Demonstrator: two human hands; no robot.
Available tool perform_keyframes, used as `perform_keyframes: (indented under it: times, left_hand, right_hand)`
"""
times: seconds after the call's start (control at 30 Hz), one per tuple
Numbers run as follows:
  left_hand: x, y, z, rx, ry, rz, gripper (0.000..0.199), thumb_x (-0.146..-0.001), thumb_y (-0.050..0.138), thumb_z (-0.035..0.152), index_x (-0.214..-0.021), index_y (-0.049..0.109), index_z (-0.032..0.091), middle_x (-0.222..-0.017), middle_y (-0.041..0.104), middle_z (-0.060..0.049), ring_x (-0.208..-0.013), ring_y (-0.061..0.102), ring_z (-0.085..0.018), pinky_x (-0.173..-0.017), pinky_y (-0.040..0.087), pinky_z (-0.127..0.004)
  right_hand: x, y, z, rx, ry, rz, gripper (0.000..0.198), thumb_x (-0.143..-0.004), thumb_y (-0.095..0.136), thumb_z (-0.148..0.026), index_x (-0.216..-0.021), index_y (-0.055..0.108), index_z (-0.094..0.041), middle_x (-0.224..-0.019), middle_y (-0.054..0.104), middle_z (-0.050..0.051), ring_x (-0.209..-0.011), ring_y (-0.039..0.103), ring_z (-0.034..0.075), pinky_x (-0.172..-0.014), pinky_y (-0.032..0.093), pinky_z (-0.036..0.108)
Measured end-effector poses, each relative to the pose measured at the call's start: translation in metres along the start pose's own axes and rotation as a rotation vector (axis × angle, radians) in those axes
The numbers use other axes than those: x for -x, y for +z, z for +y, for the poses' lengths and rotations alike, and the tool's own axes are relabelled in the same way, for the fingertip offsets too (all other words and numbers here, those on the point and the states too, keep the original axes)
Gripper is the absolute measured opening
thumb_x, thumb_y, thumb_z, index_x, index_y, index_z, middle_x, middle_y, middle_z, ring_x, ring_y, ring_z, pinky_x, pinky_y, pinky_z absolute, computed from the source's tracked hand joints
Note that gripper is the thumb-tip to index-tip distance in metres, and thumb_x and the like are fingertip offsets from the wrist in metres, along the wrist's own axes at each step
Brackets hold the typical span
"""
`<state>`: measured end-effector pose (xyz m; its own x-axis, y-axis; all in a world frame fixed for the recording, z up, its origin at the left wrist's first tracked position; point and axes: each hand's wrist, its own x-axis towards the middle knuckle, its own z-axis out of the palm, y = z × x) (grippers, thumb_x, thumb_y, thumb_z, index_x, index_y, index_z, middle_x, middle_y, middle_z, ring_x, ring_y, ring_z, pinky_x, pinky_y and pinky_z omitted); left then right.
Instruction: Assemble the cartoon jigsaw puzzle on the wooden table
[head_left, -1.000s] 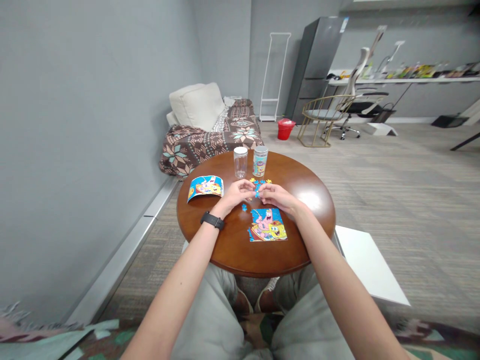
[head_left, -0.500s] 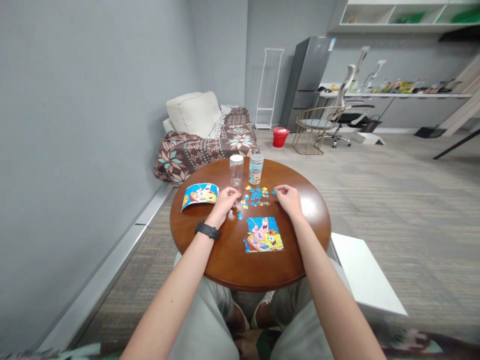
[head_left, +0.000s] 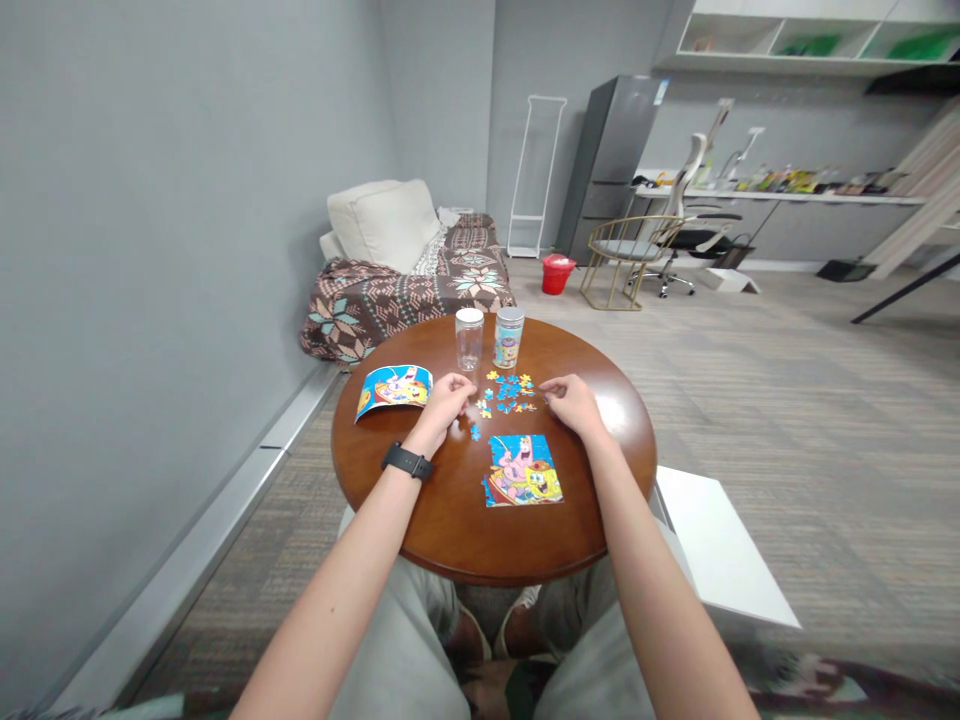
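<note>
Loose jigsaw pieces (head_left: 510, 392), mostly blue and yellow, lie in a cluster between my two hands. My left hand (head_left: 448, 402), with a black watch on the wrist, is at the cluster's left side. Its thumb and fingers are pinched together; anything between them is too small to make out. My right hand (head_left: 573, 402) is at the right side, fingers bent and closed toward the pieces, their tips partly hidden. A partly assembled cartoon jigsaw puzzle (head_left: 523, 470) lies flat nearer me. One blue piece (head_left: 475, 433) lies apart, left of the cluster.
A curved picture sheet (head_left: 394, 388) stands on the left of the round wooden table (head_left: 450, 530). Behind the pieces are a clear jar (head_left: 469, 345) with a white lid and a printed jar (head_left: 508, 342). Beyond are a covered sofa (head_left: 405, 290) and a red bin (head_left: 556, 275).
My right hand has shifted slightly toward the cluster, and the blue piece seen at its fingertips no longer shows plainly. My left hand stays nearly still. The view has turned slightly.
</note>
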<state>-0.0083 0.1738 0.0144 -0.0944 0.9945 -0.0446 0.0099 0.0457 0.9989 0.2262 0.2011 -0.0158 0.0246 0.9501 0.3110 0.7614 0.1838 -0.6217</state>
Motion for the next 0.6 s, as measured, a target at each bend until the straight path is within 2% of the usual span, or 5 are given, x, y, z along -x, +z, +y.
perform_keyframes:
  times: [0.1,0.17,0.33,0.47,0.6]
  left_hand:
    - [-0.001,-0.001,-0.001,0.001,0.004,-0.001,0.008,-0.073,0.056,0.011,-0.07,0.052,0.017,-0.046,0.046,0.006,-0.041,0.04,-0.007,-0.044,0.029,-0.018]
    - [-0.001,-0.001,-0.003,0.002,0.011,-0.001,0.007,-0.073,0.056,0.012,-0.071,0.052,0.017,-0.047,0.047,0.006,-0.041,0.04,-0.007,-0.044,0.029,-0.018]
    - [-0.002,-0.001,-0.004,0.011,0.019,0.001,0.006,-0.073,0.057,0.013,-0.072,0.053,0.017,-0.048,0.047,0.006,-0.042,0.04,-0.007,-0.044,0.03,-0.019]
    - [0.0,-0.001,-0.002,0.024,0.023,-0.003,0.006,-0.071,0.058,0.014,-0.071,0.053,0.017,-0.049,0.047,0.006,-0.042,0.04,-0.007,-0.044,0.029,-0.018]
    - [0.001,-0.001,0.0,0.026,0.011,0.001,0.007,-0.071,0.058,0.013,-0.07,0.052,0.017,-0.048,0.047,0.006,-0.042,0.04,-0.006,-0.044,0.03,-0.018]
  right_hand:
    - [0.002,-0.001,-0.004,0.022,-0.146,-0.119,0.014,-0.072,0.069,-0.027,-0.083,0.075,-0.022,-0.091,0.069,0.006,-0.087,0.062,0.02,-0.084,0.049,0.032]
    - [0.003,-0.002,-0.006,0.058,-0.166,-0.152,0.012,-0.071,0.072,-0.031,-0.079,0.075,-0.023,-0.091,0.068,0.005,-0.089,0.061,0.02,-0.086,0.048,0.033]
    - [0.005,-0.003,-0.012,0.136,-0.174,-0.159,0.007,-0.074,0.069,-0.026,-0.074,0.074,-0.022,-0.093,0.066,0.006,-0.089,0.058,0.021,-0.086,0.045,0.037]
    - [0.006,-0.003,-0.013,0.107,-0.196,-0.164,0.004,-0.072,0.069,-0.024,-0.073,0.071,-0.021,-0.092,0.066,0.006,-0.088,0.057,0.021,-0.084,0.044,0.036]
    - [0.006,-0.004,-0.016,0.019,-0.197,-0.186,0.003,-0.071,0.066,-0.021,-0.073,0.068,-0.02,-0.08,0.067,0.004,-0.08,0.057,0.019,-0.077,0.044,0.032]
